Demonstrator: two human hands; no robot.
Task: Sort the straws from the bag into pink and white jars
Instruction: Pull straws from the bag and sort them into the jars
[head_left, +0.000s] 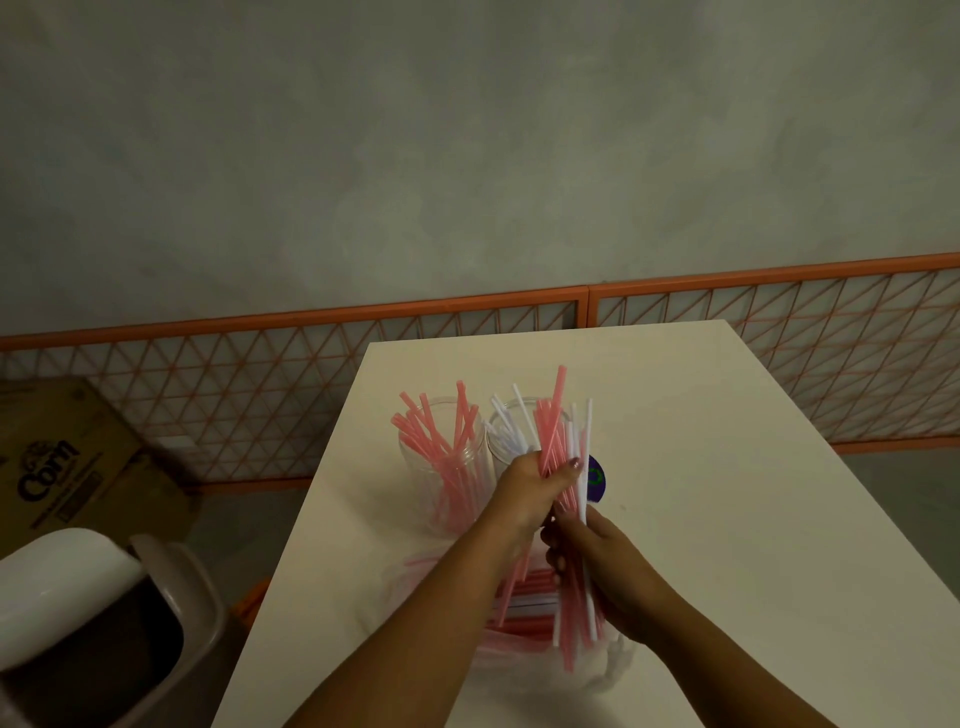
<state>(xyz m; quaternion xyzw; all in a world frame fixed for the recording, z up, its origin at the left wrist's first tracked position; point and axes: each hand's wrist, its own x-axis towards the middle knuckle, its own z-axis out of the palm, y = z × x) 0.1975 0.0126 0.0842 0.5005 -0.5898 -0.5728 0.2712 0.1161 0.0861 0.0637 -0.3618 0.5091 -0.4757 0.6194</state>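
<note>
Clearly, with both the left hand and right hand gripping one mixed bundle, pink straws could slip into the white jar.

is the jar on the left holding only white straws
No, the left jar holds pink straws; the white ones stand in the jar beside it.

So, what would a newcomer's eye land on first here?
The mixed bundle of pink and white straws fanned out mid-table, held in the grip of both the left hand and right hand. Just behind stand two clear jars: the pink jar left, the white jar right.
</note>
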